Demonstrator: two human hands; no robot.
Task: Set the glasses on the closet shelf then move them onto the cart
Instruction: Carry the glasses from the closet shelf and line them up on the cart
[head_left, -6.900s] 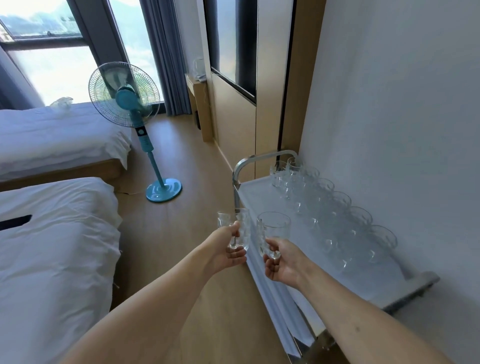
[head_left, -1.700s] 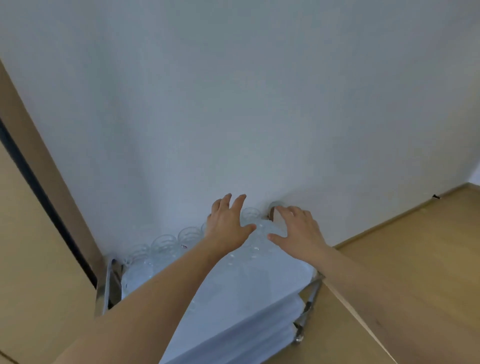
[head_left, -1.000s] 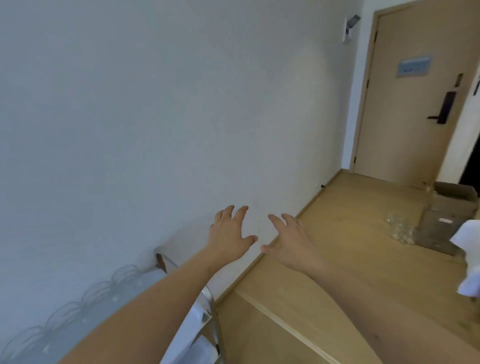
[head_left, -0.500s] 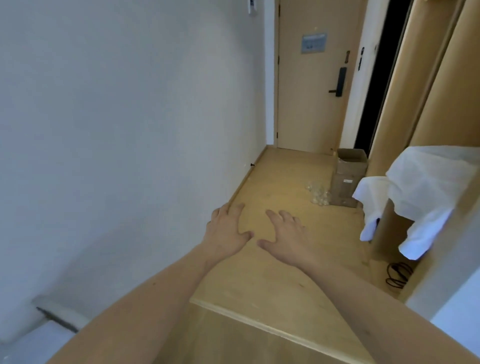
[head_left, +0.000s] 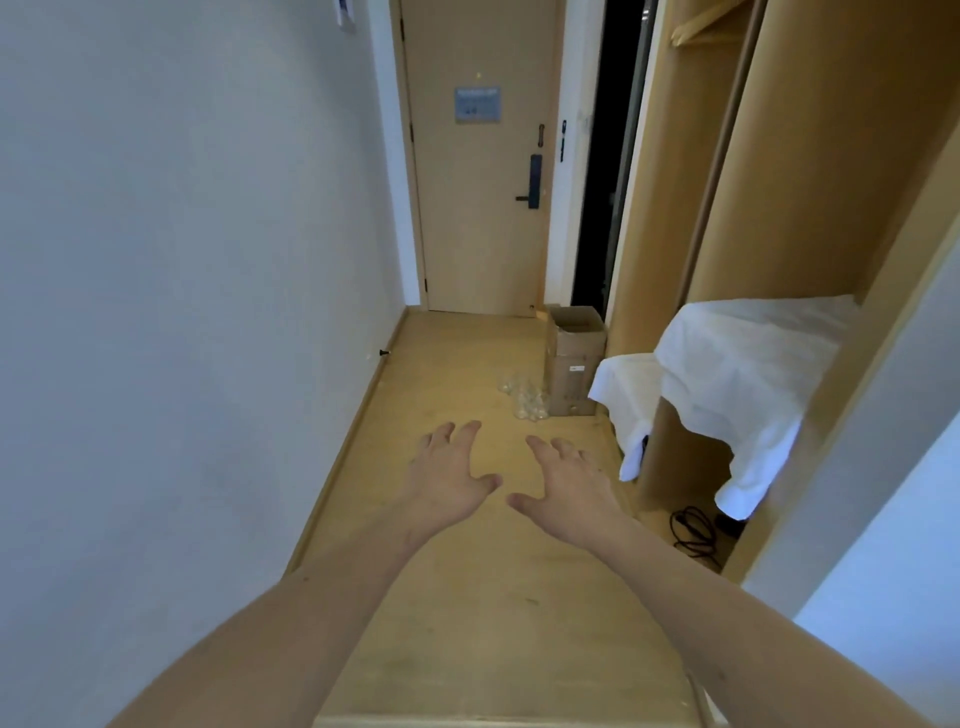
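Both my hands are stretched out in front of me over the wooden floor, holding nothing. My left hand (head_left: 451, 480) and my right hand (head_left: 563, 486) have their fingers spread, palms down. Several clear glasses (head_left: 524, 397) stand in a cluster on the floor farther down the hallway, beside a cardboard box. On the right, the closet shelf (head_left: 743, 358) is covered with a white cloth that hangs over its edge. The cart is out of view.
A cardboard box (head_left: 574, 358) stands open on the floor by the closet's corner. A closed wooden door (head_left: 480, 171) ends the hallway. A white wall (head_left: 182, 286) runs along the left. A black cable (head_left: 693, 530) lies under the shelf.
I have let go of both glasses on the cart and turned right, away from it. The view now faces down the hallway toward the door, and my empty hands stay spread.
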